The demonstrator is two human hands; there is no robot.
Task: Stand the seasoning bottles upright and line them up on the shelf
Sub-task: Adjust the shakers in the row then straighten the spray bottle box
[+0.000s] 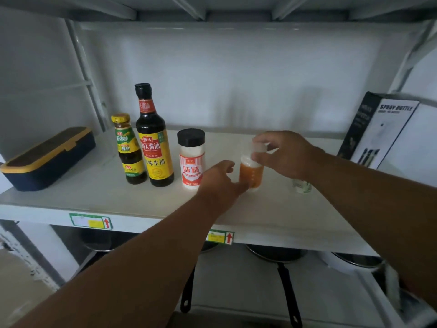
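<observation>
On the white shelf point(118, 197) three bottles stand upright in a row: a small yellow-capped sauce bottle point(129, 150), a tall dark soy sauce bottle point(153, 140) and a white MSG shaker with a black cap point(191, 159). To their right stands a small clear bottle of orange seasoning point(251, 172). My right hand point(283, 153) grips its pale cap from above. My left hand point(222, 179) touches the bottle's lower left side with its fingertips. A small clear bottle with a green label point(301, 185) shows partly under my right wrist.
A dark blue box with a yellow rim point(47, 159) lies at the shelf's left end. A spray bottle carton point(383, 133) leans at the right end. Pans with black handles point(287, 287) sit on the lower shelf.
</observation>
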